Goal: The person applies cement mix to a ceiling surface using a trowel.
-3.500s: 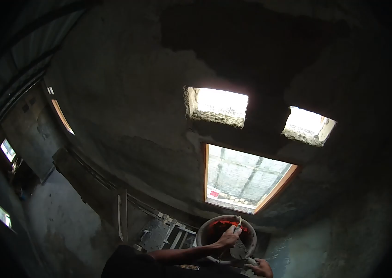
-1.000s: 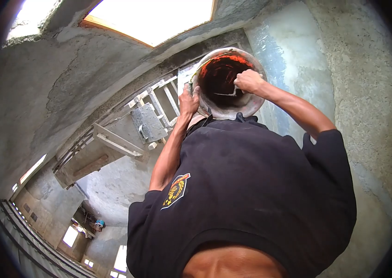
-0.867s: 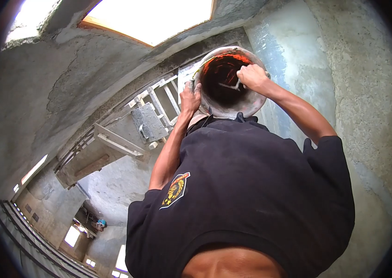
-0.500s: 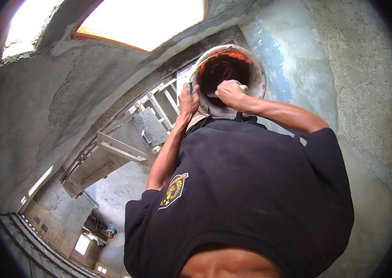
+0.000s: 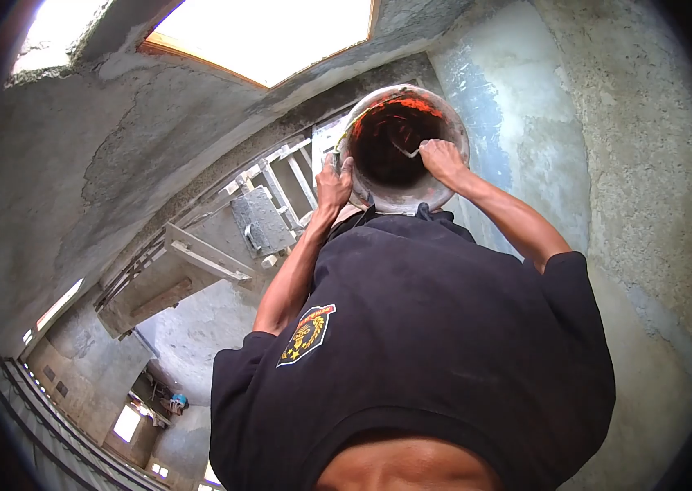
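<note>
A round bucket [image 5: 454,123] with a pale, mortar-stained rim stands tilted toward me at the top middle. Its inside is dark, with bright orange-red along the far wall. My left hand [image 5: 334,186] is closed on the bucket's left rim, fingers pointing up. Over the right part of the opening, my right hand [image 5: 442,160] is closed round a trowel. Only the trowel's bent metal neck [image 5: 408,150] shows clearly; its handle is hidden in my fist and the blade is lost in the dark of the bucket.
Left of the bucket is a pale ladder-like wooden frame [image 5: 284,184]. A grey plastering float [image 5: 262,222] with a handle lies by it. Further left is a plank piece [image 5: 208,255]. Dark railings [image 5: 43,425] run at lower left, above a lower floor. Plastered walls rise on both sides.
My right hand has moved right and turned, from over the bucket's middle to near its right rim, with the trowel. The left hand keeps its place on the rim. The view has shifted slightly.
</note>
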A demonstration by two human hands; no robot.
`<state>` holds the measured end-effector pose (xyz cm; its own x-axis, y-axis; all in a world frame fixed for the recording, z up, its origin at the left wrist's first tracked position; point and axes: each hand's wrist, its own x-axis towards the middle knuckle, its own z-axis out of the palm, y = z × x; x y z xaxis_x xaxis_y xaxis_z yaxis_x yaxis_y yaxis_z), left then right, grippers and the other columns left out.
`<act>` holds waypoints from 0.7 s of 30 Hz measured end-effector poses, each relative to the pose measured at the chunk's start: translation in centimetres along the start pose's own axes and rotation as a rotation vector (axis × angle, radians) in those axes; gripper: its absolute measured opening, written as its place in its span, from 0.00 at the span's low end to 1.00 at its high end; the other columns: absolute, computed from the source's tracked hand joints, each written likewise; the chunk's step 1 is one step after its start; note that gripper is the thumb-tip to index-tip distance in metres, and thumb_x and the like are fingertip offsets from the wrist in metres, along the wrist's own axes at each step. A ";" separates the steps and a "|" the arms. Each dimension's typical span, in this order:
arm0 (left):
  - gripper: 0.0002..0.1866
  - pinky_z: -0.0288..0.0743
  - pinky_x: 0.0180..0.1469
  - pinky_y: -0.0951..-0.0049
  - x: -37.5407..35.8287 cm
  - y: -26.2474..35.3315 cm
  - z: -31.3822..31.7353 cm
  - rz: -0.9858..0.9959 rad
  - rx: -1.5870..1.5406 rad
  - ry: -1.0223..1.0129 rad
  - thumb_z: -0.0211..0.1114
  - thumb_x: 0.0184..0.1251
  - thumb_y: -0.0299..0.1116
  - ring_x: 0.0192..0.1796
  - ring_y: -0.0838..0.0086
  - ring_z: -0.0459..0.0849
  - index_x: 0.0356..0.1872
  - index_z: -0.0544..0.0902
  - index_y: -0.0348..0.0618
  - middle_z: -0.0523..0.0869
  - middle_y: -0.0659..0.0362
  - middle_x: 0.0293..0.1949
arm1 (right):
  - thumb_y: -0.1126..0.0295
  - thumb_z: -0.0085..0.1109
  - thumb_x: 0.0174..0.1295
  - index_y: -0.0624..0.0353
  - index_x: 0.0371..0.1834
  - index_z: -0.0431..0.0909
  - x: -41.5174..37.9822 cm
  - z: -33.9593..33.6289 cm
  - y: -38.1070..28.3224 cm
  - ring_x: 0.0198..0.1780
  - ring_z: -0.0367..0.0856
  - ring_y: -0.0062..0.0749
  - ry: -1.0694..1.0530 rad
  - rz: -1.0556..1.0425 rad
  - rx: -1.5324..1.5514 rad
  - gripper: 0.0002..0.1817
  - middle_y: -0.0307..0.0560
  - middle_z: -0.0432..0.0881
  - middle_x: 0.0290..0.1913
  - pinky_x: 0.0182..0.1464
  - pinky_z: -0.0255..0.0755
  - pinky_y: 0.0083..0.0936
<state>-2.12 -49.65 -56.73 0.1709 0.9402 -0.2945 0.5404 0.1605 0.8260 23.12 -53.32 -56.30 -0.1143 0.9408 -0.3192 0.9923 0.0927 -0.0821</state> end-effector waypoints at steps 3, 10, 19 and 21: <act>0.22 0.75 0.44 0.63 -0.1 0.9 -0.4 -0.057 -0.010 -0.032 0.60 0.64 0.42 0.43 0.58 0.84 0.52 0.74 0.37 0.84 0.43 0.38 | 0.73 0.53 0.50 0.63 0.26 0.77 -0.4 0.0 -0.4 0.30 0.83 0.48 -0.111 -0.104 0.076 0.06 0.57 0.80 0.25 0.30 0.77 0.39; 0.24 0.75 0.44 0.62 -0.3 -0.8 0.2 -0.065 -0.011 0.026 0.61 0.63 0.42 0.43 0.57 0.84 0.54 0.74 0.37 0.84 0.42 0.38 | 0.71 0.57 0.47 0.60 0.24 0.81 1.1 -4.0 1.0 0.32 0.84 0.46 -0.392 -0.198 0.143 0.06 0.53 0.82 0.27 0.34 0.78 0.38; 0.22 0.75 0.43 0.60 0.4 0.4 0.0 0.028 -0.029 -0.002 0.61 0.63 0.41 0.42 0.53 0.84 0.51 0.74 0.35 0.84 0.41 0.36 | 0.72 0.49 0.54 0.59 0.24 0.83 3.0 -2.9 0.6 0.31 0.85 0.42 -0.033 -0.133 -0.094 0.11 0.52 0.83 0.27 0.31 0.79 0.34; 0.23 0.75 0.42 0.62 0.3 0.0 -0.2 0.034 -0.023 -0.037 0.61 0.63 0.43 0.40 0.57 0.85 0.52 0.74 0.36 0.84 0.43 0.35 | 0.72 0.49 0.54 0.59 0.24 0.83 3.1 -2.5 0.3 0.31 0.85 0.41 -0.072 -0.153 -0.074 0.11 0.52 0.83 0.27 0.31 0.79 0.34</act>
<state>-2.27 -49.29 -56.71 0.2195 0.9335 -0.2837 0.5151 0.1360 0.8462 23.15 -49.58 -54.90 -0.2643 0.8882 -0.3758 0.9636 0.2590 -0.0655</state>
